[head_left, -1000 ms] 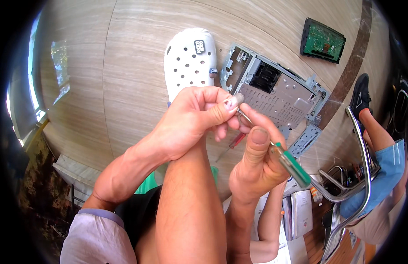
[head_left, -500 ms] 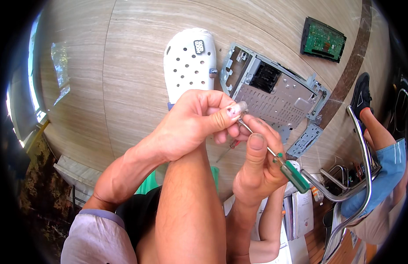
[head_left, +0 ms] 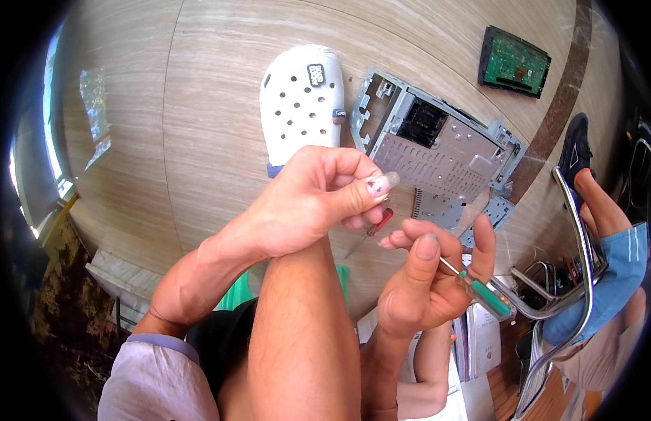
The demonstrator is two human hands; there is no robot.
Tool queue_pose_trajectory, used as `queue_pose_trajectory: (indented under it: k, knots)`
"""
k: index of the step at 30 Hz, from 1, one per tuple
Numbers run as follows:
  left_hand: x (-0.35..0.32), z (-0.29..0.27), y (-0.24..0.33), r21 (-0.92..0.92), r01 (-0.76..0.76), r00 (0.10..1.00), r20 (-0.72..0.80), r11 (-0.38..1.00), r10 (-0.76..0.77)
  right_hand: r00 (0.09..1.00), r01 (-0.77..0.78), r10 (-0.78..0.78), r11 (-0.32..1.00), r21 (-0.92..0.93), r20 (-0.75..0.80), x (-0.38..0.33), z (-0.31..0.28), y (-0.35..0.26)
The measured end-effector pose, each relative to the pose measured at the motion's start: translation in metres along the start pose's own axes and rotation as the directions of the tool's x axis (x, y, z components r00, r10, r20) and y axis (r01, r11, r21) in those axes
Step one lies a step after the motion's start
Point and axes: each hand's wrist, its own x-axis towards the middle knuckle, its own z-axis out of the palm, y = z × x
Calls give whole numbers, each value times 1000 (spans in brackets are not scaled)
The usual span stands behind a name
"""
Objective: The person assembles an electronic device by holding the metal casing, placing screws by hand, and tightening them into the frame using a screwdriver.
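Above the wooden floor, the hands have drawn apart: the left hand pinches something small, too tiny to identify, while the right hand grips the green-handled screwdriver, now lower, off the metal chassis beside the white clog. Probably a screw came free.

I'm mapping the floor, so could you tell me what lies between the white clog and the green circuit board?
In the head view, the grey metal chassis lies between the white clog and the green circuit board.
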Motion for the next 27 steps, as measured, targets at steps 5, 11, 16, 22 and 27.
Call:
queue_pose_trajectory:
  k: [5,11,16,22,27]
  knots:
    - [-2,0,-3,41,21,1000,2,999,-22,941,240,-216,969,-63,259,10,-24,26]
    - [-1,4,-1,51,32,999,24,998,-34,983,-9,-12,993,117,185,-1,-12,22]
    - [-1,4,0,64,33,999,4,997,-33,984,94,-90,995,-21,151,-3,-8,27]
    - [-3,4,1,63,30,1000,-1,998,-30,990,0,10,998,-67,137,-8,-2,23]
    - [-2,5,1,40,20,1000,-4,999,-20,998,21,-15,995,-97,57,-6,8,24]
